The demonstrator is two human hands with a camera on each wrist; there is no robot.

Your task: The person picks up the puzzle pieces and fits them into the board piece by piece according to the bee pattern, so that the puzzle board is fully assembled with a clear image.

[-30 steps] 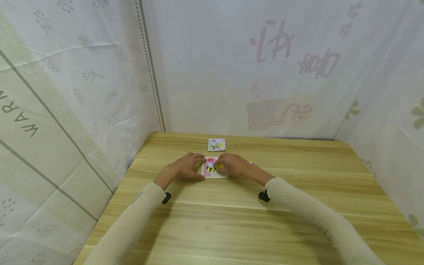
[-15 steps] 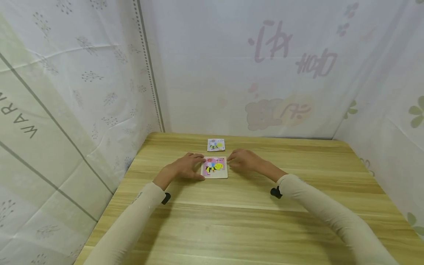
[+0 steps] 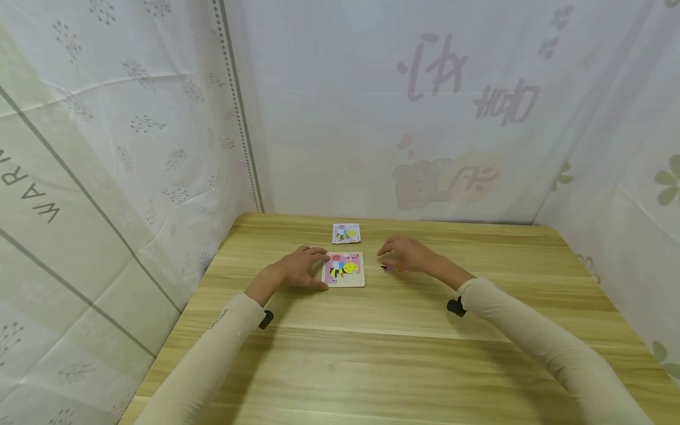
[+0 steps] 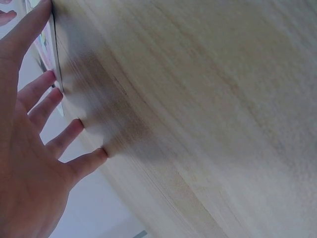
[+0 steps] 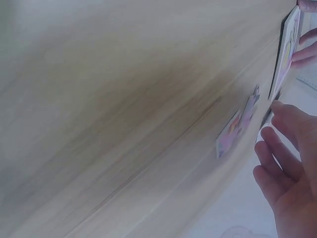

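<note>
A square jigsaw board (image 3: 350, 283) with a yellow bee picture lies flat on the table; its near right part shows pale and bare. My left hand (image 3: 298, 268) rests at the board's left side with fingers spread and fairly straight, thumb at the near corner and fingertips along the edge. To the board's right, my right hand (image 3: 410, 255) hovers with loosely bent fingers, thumb apart from them, nothing seen between. Loose puzzle pieces (image 5: 229, 135) lie on the table close by that hand, partly hidden by it in the head view.
Behind the board lies a small picture card (image 3: 346, 234) with a similar bee. All this is on a wood-grain table (image 3: 340, 360), whose far edge meets a printed hanging cloth (image 3: 340, 118). More cloth hangs at both sides.
My right hand has moved off the board to the right, over the loose pieces. The yellow head piece it was touching now sits in the bee picture. My left hand has stayed put.
</note>
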